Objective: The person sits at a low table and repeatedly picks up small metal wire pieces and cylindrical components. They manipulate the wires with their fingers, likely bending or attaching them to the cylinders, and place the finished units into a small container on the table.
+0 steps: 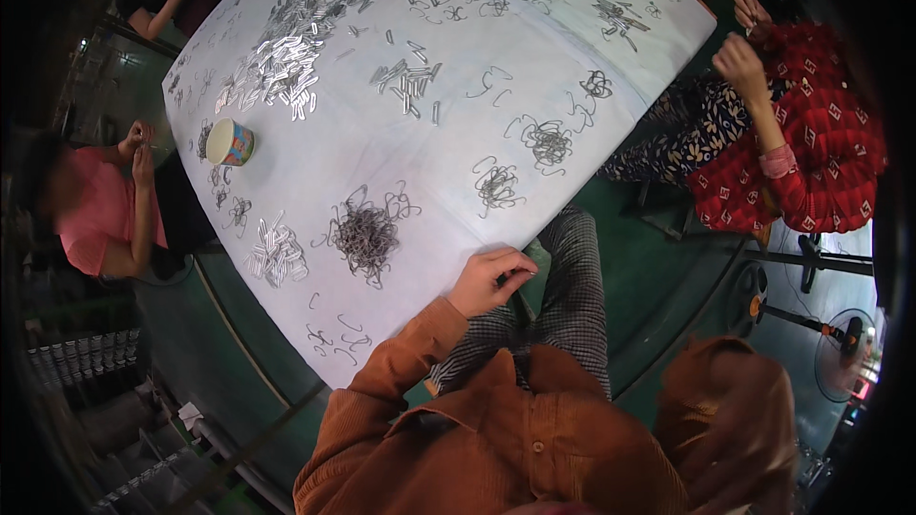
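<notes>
Head view: looks down on a white tabletop (572,29) strewn with bent wire hooks and shiny metal clips.
Left hand: the left hand (489,279) rests at the near edge of the tabletop, fingers curled inward with the fingertips drawn together; whether it pinches a wire piece cannot be told.
Right hand: not seen; only an orange-brown sleeve (730,420) shows at lower right.
Nearest wire pile: a dense tangle of grey wire hooks (365,234) lies on the tabletop to the left of the left hand and a little farther, apart from it.
Other wire heaps: a smaller tangle (497,186) sits just beyond the hand, and another (549,141) farther and to the right.
Loose hooks: a few single wire pieces (334,336) lie near the near-left corner of the tabletop.
Clip stacks: a small heap of shiny flat clips (277,256) lies left of the big tangle; a much larger spread of clips (286,48) covers the far-left part.
Cup: a small paper cup (230,142) with a coloured wall stands upright near the left edge.
Others: a person in pink (95,219) sits at the left, hands raised close together; a person in red patterned clothes (811,153) sits at the right, hands lifted.
Floor: a fan (830,329) lies on the floor at right.
</notes>
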Motion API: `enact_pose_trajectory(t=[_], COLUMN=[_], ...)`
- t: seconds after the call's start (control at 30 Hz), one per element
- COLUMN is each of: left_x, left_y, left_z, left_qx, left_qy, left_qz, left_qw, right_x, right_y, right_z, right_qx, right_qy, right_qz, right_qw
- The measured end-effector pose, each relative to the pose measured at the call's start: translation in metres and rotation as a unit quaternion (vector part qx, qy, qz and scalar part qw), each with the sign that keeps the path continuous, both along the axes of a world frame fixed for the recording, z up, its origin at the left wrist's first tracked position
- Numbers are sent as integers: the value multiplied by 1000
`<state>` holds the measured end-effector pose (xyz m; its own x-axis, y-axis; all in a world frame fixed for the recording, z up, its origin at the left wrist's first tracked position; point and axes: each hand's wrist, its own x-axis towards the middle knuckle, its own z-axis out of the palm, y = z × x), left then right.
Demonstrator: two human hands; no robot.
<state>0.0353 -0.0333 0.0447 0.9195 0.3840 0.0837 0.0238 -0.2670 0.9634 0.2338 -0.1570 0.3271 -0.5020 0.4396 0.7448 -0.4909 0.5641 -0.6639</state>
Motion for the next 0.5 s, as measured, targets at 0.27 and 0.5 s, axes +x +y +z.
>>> enact_pose_trajectory(t=[0.27,0.5], left_x=[0,0], left_y=[1,1], left_z=[-3,0], left_qx=[3,-26], left_qy=[-75,-49], left_qz=[24,-2], left_qw=[997,998], right_x=[-3,88], right_y=[84,208], right_z=[-93,-254], right_qx=[-274,-256], right_qy=[-215,-429], right_qz=[55,-596], right_qw=[936,629])
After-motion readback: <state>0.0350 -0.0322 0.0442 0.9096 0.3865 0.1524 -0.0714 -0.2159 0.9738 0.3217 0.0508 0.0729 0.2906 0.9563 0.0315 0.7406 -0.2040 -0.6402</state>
